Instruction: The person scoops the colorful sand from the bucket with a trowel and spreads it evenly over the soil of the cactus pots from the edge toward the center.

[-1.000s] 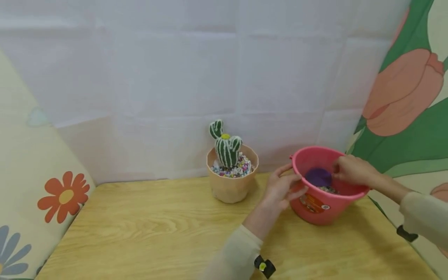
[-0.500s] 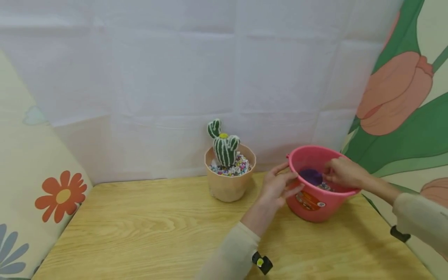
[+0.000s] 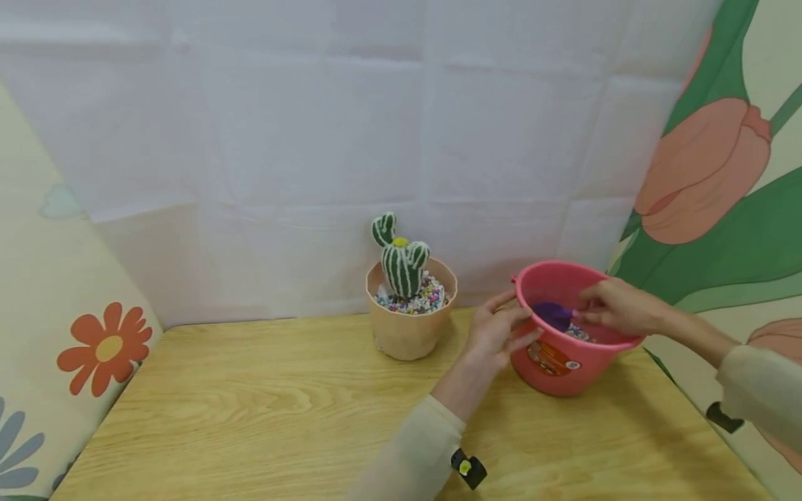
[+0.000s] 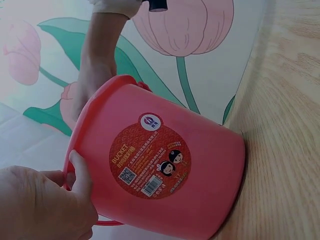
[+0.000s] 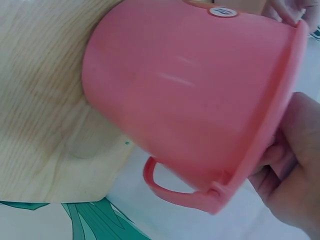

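A pink bucket [image 3: 554, 372] stands on the right part of the table. My left hand [image 3: 491, 330] grips its near-left rim; in the left wrist view the thumb [image 4: 81, 172] lies against the outer wall below the lip. Inside the bucket mouth, my right hand [image 3: 617, 306] pinches the handle of a purple scoop [image 3: 551, 315]. The scoop's bowl points left, above small multicoloured beads [image 3: 580, 334] in the bucket. From the right wrist view, the curled right fingers show behind the rim, while the scoop is hidden by the bucket wall.
Left of the bucket stands a peach flowerpot [image 3: 407, 337] holding a green-and-white knitted cactus [image 3: 403, 273] and coloured beads. A white cloth [image 3: 313, 153] hangs behind the wooden table [image 3: 250, 396]. The bucket's pink handle [image 5: 175, 196] hangs down on its outside.
My right hand has shifted inside the bucket, and the purple scoop has risen and tipped so its handle now shows. The left hand keeps its grip on the rim.
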{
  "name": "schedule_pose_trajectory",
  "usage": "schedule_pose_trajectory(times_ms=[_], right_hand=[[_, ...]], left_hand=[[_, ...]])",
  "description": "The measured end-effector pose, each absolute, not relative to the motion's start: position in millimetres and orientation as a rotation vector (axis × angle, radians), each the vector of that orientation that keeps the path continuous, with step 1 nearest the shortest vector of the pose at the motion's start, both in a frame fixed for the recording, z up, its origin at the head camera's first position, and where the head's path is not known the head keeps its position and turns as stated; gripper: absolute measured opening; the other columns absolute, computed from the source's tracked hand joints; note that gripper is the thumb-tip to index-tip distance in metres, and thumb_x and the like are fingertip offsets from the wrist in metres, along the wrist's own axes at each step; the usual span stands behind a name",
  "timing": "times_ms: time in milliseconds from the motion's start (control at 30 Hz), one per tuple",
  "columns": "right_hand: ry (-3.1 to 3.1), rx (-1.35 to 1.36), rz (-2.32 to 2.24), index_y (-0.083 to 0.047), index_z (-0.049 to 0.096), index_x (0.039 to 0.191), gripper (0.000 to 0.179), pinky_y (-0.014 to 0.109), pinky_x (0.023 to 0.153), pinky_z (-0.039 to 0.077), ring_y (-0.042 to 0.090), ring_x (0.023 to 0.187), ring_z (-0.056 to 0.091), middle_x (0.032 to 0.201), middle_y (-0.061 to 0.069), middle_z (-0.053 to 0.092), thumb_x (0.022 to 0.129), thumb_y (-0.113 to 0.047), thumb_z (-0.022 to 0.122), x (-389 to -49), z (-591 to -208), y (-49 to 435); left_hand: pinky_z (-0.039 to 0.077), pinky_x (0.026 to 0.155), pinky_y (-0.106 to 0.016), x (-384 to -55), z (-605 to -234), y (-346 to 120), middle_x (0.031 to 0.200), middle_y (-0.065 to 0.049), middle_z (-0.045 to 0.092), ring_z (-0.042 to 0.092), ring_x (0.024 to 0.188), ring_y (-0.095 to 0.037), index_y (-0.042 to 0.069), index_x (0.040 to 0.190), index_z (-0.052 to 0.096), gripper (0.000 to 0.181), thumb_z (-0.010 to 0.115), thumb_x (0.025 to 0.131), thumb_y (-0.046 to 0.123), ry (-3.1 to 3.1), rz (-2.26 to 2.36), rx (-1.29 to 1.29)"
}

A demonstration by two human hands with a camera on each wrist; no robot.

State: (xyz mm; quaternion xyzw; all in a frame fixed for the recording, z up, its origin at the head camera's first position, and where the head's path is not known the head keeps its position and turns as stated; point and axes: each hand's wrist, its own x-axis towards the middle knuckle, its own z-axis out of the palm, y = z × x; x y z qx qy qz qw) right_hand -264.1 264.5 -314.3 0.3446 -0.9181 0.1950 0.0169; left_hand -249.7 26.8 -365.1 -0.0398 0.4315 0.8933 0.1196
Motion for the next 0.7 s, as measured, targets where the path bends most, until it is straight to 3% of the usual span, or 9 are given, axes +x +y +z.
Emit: schedule_pose_trajectory(times_ms=[200,367,500,700], right_hand=[[-2.846,1.187,0.689,-0.019,0.069,0.083,0.017,0.023,0.044,0.045,0.001,0.052,0.05,0.068,-0.013,0.059,0.097,-0.009,0.071,-260,-307,271],[-2.918,1.206,0.78,-0.018,0.073,0.088,0.012,0.025,0.042,0.047,0.005,0.05,0.054,0.066,-0.014,0.061,0.097,-0.012,0.071,-255,-300,280],[-2.991,1.196,0.868,-0.019,0.075,0.09,0.011,0.025,0.041,0.047,0.006,0.048,0.054,0.063,-0.006,0.063,0.099,-0.017,0.069,-256,-295,286],[-3.079,1.221,1.072,-0.014,0.076,0.092,0.015,0.019,0.037,0.039,0.002,0.043,0.044,0.056,0.006,0.058,0.102,-0.015,0.064,-257,-288,298]], left_hand=[[0.061,0.072,-0.041,-250,-366,27,0.109,-0.017,0.071,0.07,0.1,-0.041,0.004,0.128,0.067,0.046,0.071,0.085,-0.011,1.25,2.614,-0.113],[0.061,0.072,-0.041,-252,-365,26,0.107,-0.014,0.072,0.069,0.101,-0.042,0.004,0.127,0.067,0.046,0.071,0.084,-0.012,1.235,2.619,-0.11],[0.061,0.073,-0.04,-253,-364,25,0.107,-0.014,0.072,0.068,0.103,-0.043,0.004,0.129,0.067,0.047,0.07,0.084,-0.012,1.232,2.618,-0.101],[0.061,0.074,-0.04,-252,-366,25,0.11,-0.016,0.072,0.072,0.093,-0.035,0.004,0.13,0.066,0.049,0.07,0.084,-0.012,1.229,2.613,-0.087]])
